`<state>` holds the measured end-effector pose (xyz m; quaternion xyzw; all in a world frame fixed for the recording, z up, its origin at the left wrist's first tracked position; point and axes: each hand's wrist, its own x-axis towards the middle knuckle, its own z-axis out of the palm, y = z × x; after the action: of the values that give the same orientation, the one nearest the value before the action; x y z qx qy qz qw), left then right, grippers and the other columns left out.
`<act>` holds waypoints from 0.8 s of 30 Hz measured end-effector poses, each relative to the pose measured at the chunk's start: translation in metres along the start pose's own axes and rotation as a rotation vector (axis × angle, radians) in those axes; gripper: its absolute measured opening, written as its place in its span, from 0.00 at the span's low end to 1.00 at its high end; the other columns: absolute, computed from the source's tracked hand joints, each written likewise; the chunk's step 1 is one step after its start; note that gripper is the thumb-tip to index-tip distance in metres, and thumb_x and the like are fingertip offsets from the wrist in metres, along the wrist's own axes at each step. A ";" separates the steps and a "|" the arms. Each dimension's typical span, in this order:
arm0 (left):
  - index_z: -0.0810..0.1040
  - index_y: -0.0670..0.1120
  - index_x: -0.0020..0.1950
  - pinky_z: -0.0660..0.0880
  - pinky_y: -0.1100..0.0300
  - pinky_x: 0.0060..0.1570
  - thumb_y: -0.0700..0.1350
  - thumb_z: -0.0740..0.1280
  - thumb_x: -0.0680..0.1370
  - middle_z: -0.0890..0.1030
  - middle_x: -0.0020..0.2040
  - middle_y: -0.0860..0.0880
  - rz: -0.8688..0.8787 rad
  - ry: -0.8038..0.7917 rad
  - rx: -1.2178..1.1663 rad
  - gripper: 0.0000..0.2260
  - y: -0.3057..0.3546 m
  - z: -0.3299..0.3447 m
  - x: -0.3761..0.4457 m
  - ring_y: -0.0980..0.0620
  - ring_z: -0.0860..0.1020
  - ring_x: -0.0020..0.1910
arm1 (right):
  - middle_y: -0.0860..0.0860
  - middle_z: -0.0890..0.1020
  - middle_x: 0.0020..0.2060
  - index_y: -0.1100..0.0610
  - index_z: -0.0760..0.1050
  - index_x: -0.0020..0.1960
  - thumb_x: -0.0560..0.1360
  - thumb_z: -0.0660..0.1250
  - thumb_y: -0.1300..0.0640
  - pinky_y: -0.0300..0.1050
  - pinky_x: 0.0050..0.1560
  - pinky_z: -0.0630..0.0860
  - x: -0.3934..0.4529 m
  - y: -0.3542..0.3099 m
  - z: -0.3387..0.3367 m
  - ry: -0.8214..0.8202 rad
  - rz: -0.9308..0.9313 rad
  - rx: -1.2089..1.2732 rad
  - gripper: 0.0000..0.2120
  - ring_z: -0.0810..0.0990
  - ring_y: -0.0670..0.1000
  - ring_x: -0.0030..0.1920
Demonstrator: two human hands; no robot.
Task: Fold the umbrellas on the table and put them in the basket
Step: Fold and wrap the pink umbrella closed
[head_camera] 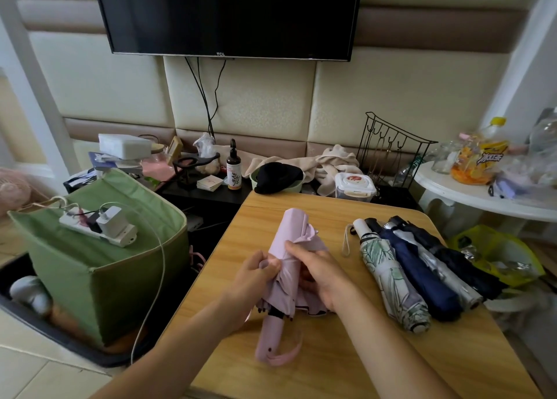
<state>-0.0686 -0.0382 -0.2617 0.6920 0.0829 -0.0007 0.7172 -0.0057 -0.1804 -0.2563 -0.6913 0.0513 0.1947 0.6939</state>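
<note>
A lilac folding umbrella (291, 236) lies lengthwise on the wooden table (331, 353), its handle and wrist strap toward me. My left hand (254, 281) pinches the closing strap and fabric on its left side. My right hand (321, 273) grips the gathered canopy from the right, fingers curled over it. To the right lie several collapsed umbrellas side by side: a white leaf-patterned one (388, 278), a navy one (422, 275), a silver one (443, 275) and a dark one (461, 263). The green fabric basket (120, 278) stands on the floor to the left of the table.
A white power strip with chargers (102, 225) rests across the basket's top, its cable hanging down the front. Behind the table a low black shelf carries a bottle (234, 169), a black hat in a green bowl (278, 177) and a plastic box (355, 184). A white round table (482, 193) is at right.
</note>
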 end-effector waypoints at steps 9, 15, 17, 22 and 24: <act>0.73 0.41 0.50 0.75 0.62 0.37 0.39 0.63 0.84 0.80 0.40 0.47 0.034 -0.084 0.035 0.04 0.007 0.007 -0.007 0.54 0.80 0.38 | 0.56 0.85 0.44 0.55 0.76 0.47 0.72 0.78 0.53 0.49 0.41 0.83 -0.014 -0.016 0.009 0.097 0.005 -0.031 0.12 0.85 0.55 0.43; 0.74 0.43 0.48 0.73 0.55 0.43 0.42 0.67 0.82 0.79 0.41 0.45 -0.013 -0.135 0.046 0.05 0.012 0.012 -0.012 0.49 0.78 0.40 | 0.55 0.86 0.36 0.58 0.81 0.43 0.66 0.75 0.56 0.54 0.44 0.84 -0.012 -0.017 0.014 0.195 -0.061 -0.143 0.08 0.86 0.57 0.39; 0.76 0.44 0.47 0.74 0.51 0.46 0.43 0.70 0.80 0.81 0.42 0.45 -0.036 -0.146 0.056 0.05 0.017 0.009 -0.010 0.47 0.80 0.42 | 0.54 0.86 0.37 0.56 0.81 0.46 0.65 0.74 0.54 0.51 0.39 0.83 -0.013 -0.020 0.013 0.205 -0.082 -0.188 0.11 0.86 0.56 0.40; 0.82 0.42 0.50 0.78 0.59 0.48 0.44 0.72 0.79 0.85 0.46 0.42 -0.075 -0.168 0.116 0.06 0.025 0.004 -0.007 0.52 0.82 0.45 | 0.53 0.85 0.42 0.58 0.81 0.47 0.66 0.72 0.51 0.42 0.36 0.77 -0.014 -0.025 0.008 0.208 -0.085 -0.338 0.13 0.84 0.53 0.42; 0.82 0.40 0.50 0.80 0.61 0.49 0.45 0.74 0.77 0.85 0.49 0.39 -0.105 -0.174 0.142 0.09 0.024 0.004 -0.008 0.53 0.83 0.45 | 0.51 0.84 0.43 0.56 0.78 0.47 0.67 0.73 0.51 0.40 0.34 0.75 -0.016 -0.028 0.007 0.188 -0.098 -0.458 0.13 0.83 0.51 0.42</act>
<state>-0.0732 -0.0416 -0.2366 0.7331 0.0561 -0.1042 0.6697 -0.0125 -0.1754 -0.2245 -0.8473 0.0365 0.1024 0.5199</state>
